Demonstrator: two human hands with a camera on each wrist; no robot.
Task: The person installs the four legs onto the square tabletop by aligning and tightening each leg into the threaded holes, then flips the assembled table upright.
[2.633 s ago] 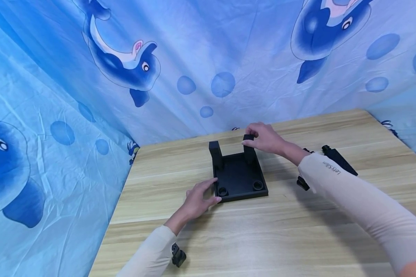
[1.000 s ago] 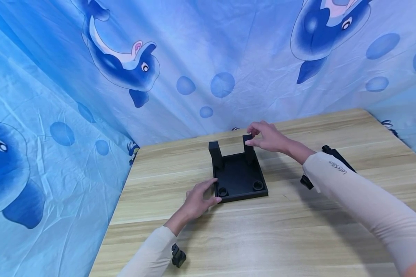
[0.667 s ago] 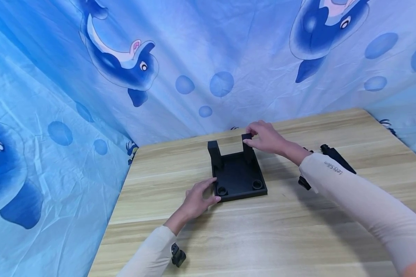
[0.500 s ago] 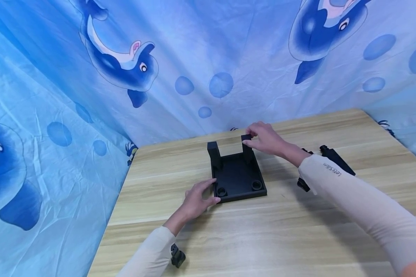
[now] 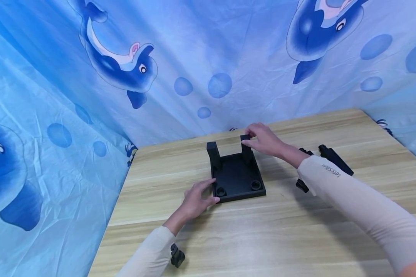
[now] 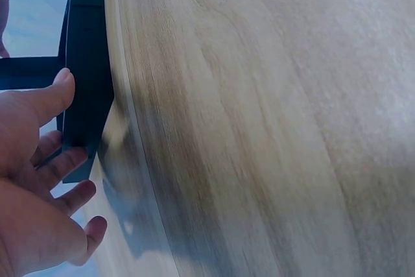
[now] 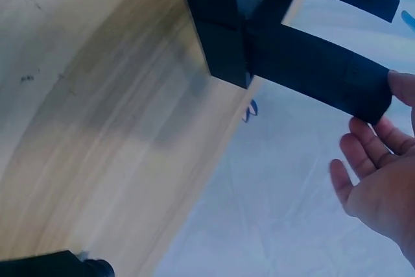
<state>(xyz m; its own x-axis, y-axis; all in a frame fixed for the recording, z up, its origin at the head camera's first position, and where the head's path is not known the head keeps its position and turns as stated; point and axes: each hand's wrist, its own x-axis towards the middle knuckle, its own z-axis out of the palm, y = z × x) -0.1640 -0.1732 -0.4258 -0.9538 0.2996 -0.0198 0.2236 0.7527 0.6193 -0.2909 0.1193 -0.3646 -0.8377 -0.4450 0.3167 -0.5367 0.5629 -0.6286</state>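
Note:
A black square, tray-like base (image 5: 235,179) lies on the wooden table with two round sockets (image 5: 255,185) at its near corners. At its far corners stand a left block leg (image 5: 213,154) and a right block leg (image 5: 246,152), both upright. My left hand (image 5: 195,200) grips the base's near-left corner, thumb on the front edge and a finger along the left side. My right hand (image 5: 265,140) pinches the top of the right leg between thumb and fingers, as the right wrist view shows too; its other fingers (image 7: 343,183) spread away from the leg.
To the right lies a tapered black leg (image 5: 336,159) with a knobbed end. Another black piece (image 5: 306,151) shows partly from under my right sleeve (image 5: 327,179). A blue dolphin-print cloth (image 5: 194,57) hangs behind the table (image 5: 256,234) and along its left side.
About a second ago the right fingers sat looser and slightly farther right at the leg's top; now they close round it again. The left hand and base look the same.

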